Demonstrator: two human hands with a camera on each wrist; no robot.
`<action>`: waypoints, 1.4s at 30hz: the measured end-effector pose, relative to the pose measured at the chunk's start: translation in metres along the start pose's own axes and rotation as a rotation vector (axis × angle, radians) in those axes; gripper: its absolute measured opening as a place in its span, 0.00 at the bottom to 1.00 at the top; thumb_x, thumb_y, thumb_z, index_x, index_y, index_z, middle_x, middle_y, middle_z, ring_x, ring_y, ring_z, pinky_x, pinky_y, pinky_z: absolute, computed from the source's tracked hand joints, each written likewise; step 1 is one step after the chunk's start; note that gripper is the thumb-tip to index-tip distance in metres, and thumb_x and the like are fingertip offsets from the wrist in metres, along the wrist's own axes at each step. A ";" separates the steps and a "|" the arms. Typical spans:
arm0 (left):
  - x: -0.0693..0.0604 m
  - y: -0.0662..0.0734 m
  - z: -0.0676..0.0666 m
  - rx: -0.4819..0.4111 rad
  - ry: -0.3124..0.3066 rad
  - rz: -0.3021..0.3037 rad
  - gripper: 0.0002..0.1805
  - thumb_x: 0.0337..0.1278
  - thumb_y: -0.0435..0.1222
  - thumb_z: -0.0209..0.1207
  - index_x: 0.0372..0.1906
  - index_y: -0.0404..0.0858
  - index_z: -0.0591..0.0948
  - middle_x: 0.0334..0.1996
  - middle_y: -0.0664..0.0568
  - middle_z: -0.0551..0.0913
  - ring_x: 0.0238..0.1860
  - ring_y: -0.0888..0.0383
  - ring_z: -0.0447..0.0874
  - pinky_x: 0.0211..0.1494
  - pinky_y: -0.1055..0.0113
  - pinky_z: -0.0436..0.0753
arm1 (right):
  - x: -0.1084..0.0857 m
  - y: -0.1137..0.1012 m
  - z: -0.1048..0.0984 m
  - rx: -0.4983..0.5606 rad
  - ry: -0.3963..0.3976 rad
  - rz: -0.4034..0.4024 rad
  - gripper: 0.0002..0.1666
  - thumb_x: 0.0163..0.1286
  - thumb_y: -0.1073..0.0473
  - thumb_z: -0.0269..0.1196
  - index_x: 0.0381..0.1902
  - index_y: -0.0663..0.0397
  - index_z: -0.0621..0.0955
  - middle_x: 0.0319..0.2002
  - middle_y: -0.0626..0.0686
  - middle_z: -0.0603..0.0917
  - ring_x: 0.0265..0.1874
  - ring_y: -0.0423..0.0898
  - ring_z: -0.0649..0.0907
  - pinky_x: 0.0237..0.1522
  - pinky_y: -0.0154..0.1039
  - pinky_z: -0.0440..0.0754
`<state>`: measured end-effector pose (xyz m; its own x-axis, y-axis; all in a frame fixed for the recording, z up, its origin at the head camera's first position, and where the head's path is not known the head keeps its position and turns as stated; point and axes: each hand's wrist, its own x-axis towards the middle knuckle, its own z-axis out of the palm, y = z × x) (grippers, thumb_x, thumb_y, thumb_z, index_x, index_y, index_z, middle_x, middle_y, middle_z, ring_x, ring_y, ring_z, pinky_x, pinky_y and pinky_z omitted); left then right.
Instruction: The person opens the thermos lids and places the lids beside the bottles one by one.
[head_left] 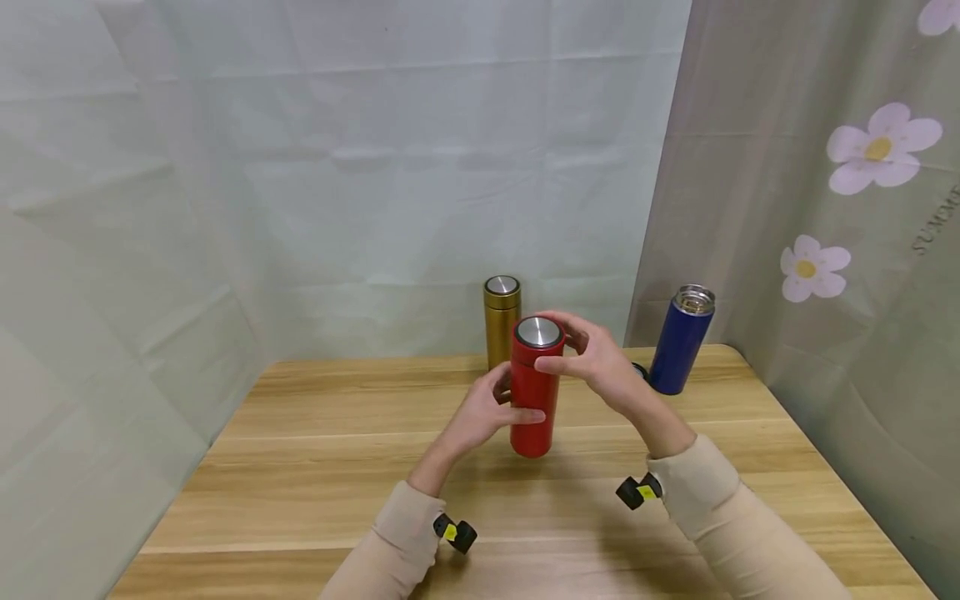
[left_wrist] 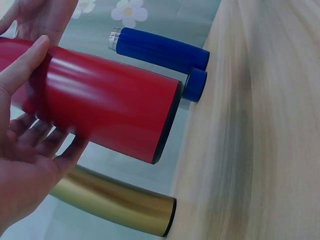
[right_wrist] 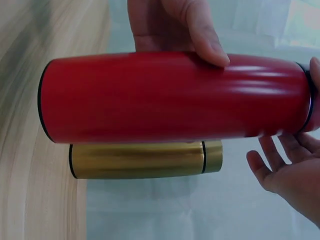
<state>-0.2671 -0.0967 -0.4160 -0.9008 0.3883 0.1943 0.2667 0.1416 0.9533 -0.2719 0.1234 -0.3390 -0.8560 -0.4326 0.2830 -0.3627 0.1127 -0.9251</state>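
A red thermos flask (head_left: 534,400) with a silver-topped lid (head_left: 539,332) is held nearly upright in front of me; its base appears raised off the table in the left wrist view. My left hand (head_left: 482,408) grips the flask's body, thumb across the near side and fingers behind. Around the lid end, my right hand (head_left: 596,362) holds with thumb in front and fingers at the back. Behind stands a gold thermos (head_left: 501,329), its lid on. At the right, a blue thermos (head_left: 678,346) stands without its lid; the blue lid (left_wrist: 196,85) sits beside its base.
All this is at a wood-grain table (head_left: 315,467). A pale cloth (head_left: 420,183) hangs along the back, and a flowered curtain (head_left: 847,350) borders the right side. The gold and blue flasks stand near the table's far edge.
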 end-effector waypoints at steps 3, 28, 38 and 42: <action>0.000 0.001 0.000 0.002 0.008 0.003 0.37 0.57 0.40 0.75 0.71 0.47 0.74 0.61 0.52 0.81 0.62 0.48 0.80 0.67 0.47 0.78 | 0.000 -0.001 0.000 0.006 -0.017 0.004 0.39 0.69 0.51 0.71 0.75 0.44 0.72 0.68 0.52 0.78 0.68 0.58 0.75 0.66 0.66 0.73; -0.001 0.001 0.000 -0.003 0.014 -0.014 0.37 0.58 0.41 0.75 0.72 0.48 0.73 0.62 0.52 0.81 0.62 0.47 0.80 0.66 0.46 0.79 | -0.003 0.000 0.007 0.028 0.047 0.010 0.39 0.70 0.49 0.71 0.75 0.44 0.72 0.69 0.53 0.77 0.70 0.60 0.73 0.66 0.68 0.72; -0.001 -0.001 0.004 0.006 0.080 -0.006 0.38 0.58 0.43 0.75 0.72 0.47 0.72 0.62 0.52 0.81 0.63 0.48 0.79 0.66 0.46 0.79 | -0.002 0.001 0.017 -0.033 0.095 0.068 0.46 0.68 0.45 0.70 0.79 0.43 0.64 0.72 0.55 0.71 0.73 0.63 0.67 0.65 0.72 0.71; -0.001 -0.001 0.004 0.005 0.077 -0.002 0.38 0.57 0.43 0.75 0.72 0.48 0.72 0.61 0.52 0.81 0.63 0.48 0.79 0.67 0.46 0.79 | -0.002 -0.002 0.020 -0.053 0.119 0.066 0.44 0.68 0.46 0.72 0.77 0.45 0.66 0.71 0.55 0.72 0.73 0.63 0.67 0.65 0.73 0.71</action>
<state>-0.2649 -0.0941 -0.4176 -0.9248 0.3172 0.2099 0.2665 0.1466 0.9526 -0.2623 0.1060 -0.3427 -0.9150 -0.3143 0.2528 -0.3205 0.1861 -0.9288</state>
